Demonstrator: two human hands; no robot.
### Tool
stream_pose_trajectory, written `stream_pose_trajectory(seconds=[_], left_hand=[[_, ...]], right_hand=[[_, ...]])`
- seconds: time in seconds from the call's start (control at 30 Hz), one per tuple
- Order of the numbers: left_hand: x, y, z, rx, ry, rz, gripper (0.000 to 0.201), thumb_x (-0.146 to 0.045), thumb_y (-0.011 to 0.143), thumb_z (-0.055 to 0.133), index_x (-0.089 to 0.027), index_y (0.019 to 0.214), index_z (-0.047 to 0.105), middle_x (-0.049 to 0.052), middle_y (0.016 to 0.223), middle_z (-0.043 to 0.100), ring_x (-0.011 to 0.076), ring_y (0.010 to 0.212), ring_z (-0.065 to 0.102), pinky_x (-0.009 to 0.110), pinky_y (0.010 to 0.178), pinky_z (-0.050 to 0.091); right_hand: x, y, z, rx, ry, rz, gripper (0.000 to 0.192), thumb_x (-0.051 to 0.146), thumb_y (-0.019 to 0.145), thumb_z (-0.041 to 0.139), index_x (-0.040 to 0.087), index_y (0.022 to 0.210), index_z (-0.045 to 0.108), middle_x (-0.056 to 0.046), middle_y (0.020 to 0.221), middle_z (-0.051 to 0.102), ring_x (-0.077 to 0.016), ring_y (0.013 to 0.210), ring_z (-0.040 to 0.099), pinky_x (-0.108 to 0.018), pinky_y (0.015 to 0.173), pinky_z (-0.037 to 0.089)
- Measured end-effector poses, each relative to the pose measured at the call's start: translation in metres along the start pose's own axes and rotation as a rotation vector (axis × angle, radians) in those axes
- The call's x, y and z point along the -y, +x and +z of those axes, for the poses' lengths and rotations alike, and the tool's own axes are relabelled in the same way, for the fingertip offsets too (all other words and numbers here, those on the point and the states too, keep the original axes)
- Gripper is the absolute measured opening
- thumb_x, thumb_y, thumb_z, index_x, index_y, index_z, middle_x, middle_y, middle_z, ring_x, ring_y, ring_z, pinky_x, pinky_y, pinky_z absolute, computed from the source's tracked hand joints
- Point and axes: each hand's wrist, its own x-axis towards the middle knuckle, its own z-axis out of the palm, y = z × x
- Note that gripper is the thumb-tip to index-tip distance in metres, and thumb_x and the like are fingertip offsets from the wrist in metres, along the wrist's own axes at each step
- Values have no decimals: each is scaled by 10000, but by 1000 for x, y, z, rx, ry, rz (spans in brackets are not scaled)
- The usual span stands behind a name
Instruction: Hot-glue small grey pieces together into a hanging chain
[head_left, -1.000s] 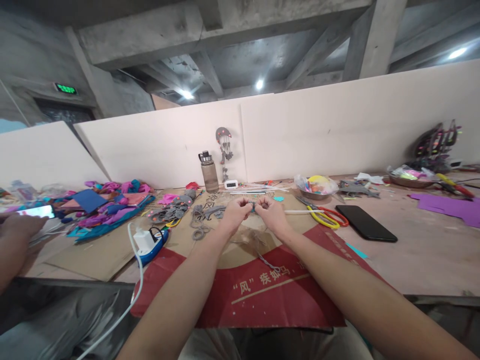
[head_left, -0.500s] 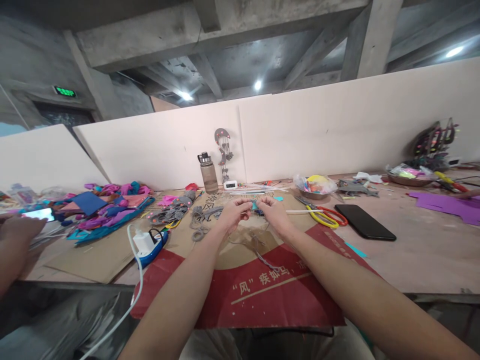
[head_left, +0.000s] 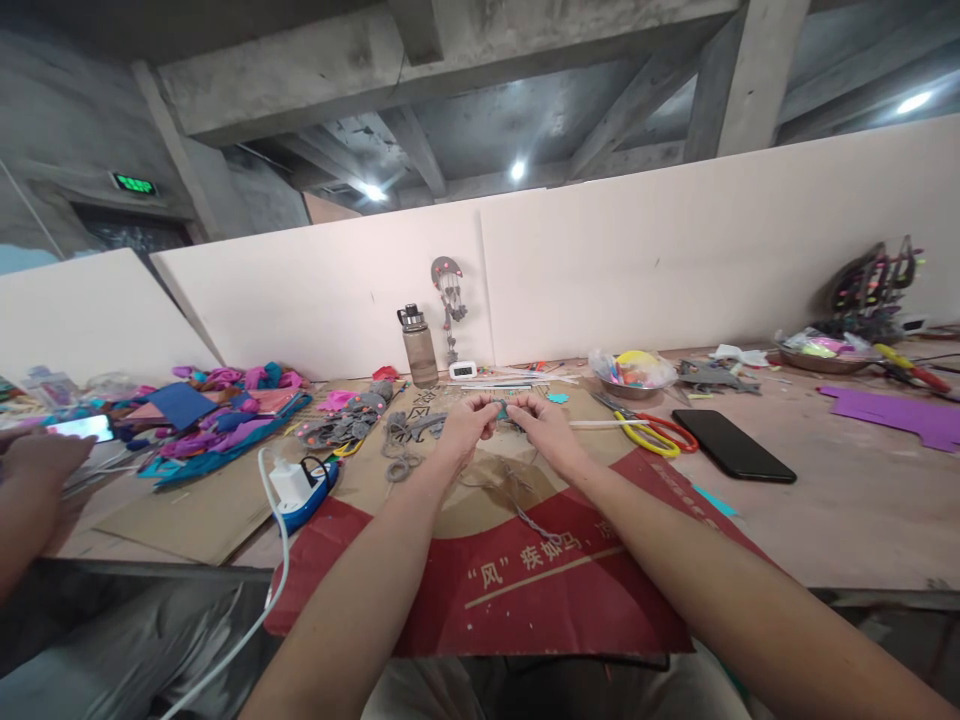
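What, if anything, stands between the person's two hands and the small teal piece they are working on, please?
Nothing visible: the left hand and right hand both pinch the small teal piece directly, raised above the cardboard.

A small teal piece (head_left: pixel 501 410) sits pinched above the red-printed cardboard (head_left: pixel 525 590). Thin grey string (head_left: pixel 517 500) trails from it onto that cardboard.

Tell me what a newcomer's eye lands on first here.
Two bare arms reach to mid-table, where the left hand and right hand pinch a small teal piece between them. Under them lies red-printed cardboard; right of it, yellow-and-red scissors and a black phone.
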Motion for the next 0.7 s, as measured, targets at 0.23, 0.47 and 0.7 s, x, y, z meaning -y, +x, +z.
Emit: stream_pose_trajectory(seconds=[0.23,0.47,0.7], left_hand=[[-6,-2,3,126,-137,-9,305,-313,617,752,-119,805,610,-20,591,554,58,486,472,196,462,340],[-5,-1,2,55,-100,-21,311,-329,618,748,-118,789,594,-28,530,543,62,444,456,201,444,329],[-2,0,1,49,-100,13,281,-314,637,734,-127,797,599,-18,577,566,71,485,492,206,463,365]], right_hand=[[-5,4,-4,-89,-15,-28,261,428,757,517,174,744,578,18,649,525,-117,596,421,-239,573,342],[-4,3,-5,-154,-74,-32,212,392,749,549,204,847,559,68,551,365,-119,526,359,-244,524,309],[-4,1,-4,-156,-165,-120,172,341,753,542,211,857,501,68,576,362,-127,556,373,-250,549,312]])
